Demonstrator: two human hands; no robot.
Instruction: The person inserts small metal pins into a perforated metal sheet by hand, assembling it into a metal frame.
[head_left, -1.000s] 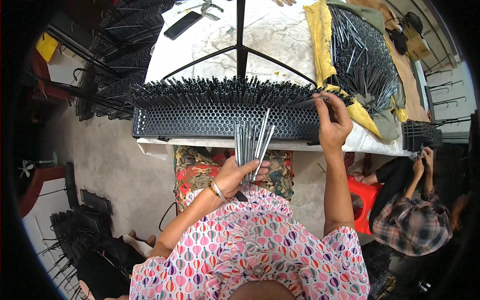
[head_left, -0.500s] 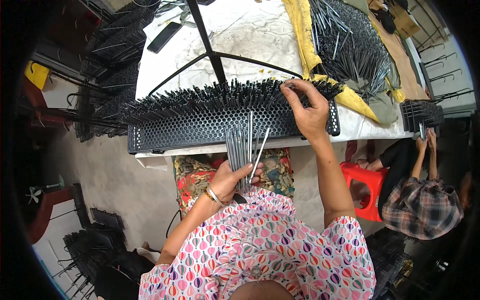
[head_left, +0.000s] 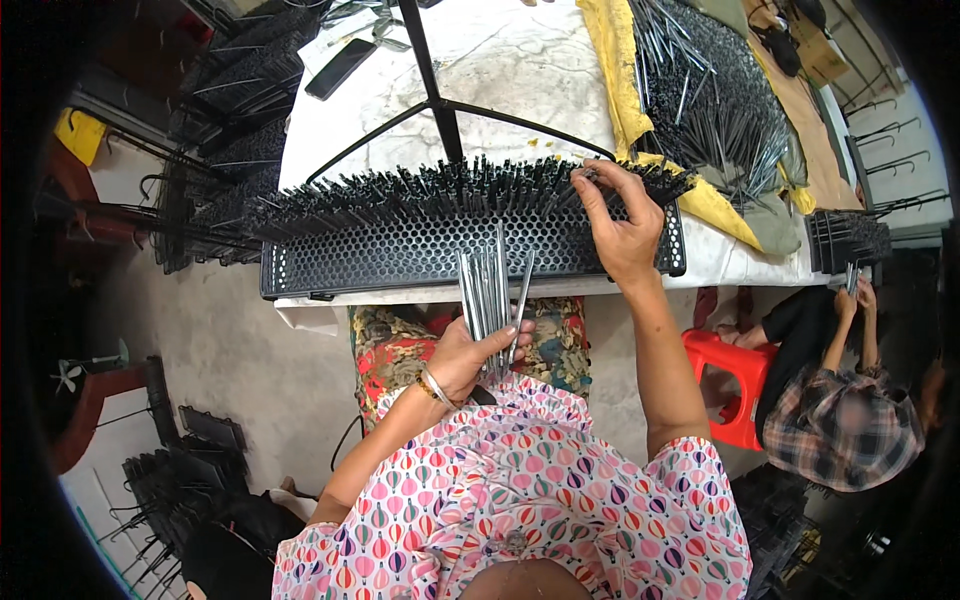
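Observation:
My left hand (head_left: 462, 358) is closed round a bundle of thin shiny metal rods (head_left: 484, 295), held upright in front of the rack; one rod leans apart from the others on the right. A long black rack with a perforated front face (head_left: 370, 258) lies across the table edge. Along its top stands a dense row of thin black rods (head_left: 400, 198). Toward the right end of that row, my right hand (head_left: 628, 228) pinches the upper end of a thin rod between thumb and forefinger; the rod's lower part is lost among the others.
Beyond the rack stands a black frame post (head_left: 447, 130). A phone (head_left: 341, 68) lies on the white-covered table (head_left: 520, 60). Heaped rods (head_left: 715, 120) rest on yellow and green cloth at right. A person in a checked shirt (head_left: 850, 430) works by a red stool (head_left: 725, 385).
My right hand stays at the row's right end, with its fingers still pinched. The loose rod in my left hand stands steeper and nearer the bundle. The whole view has shifted slightly.

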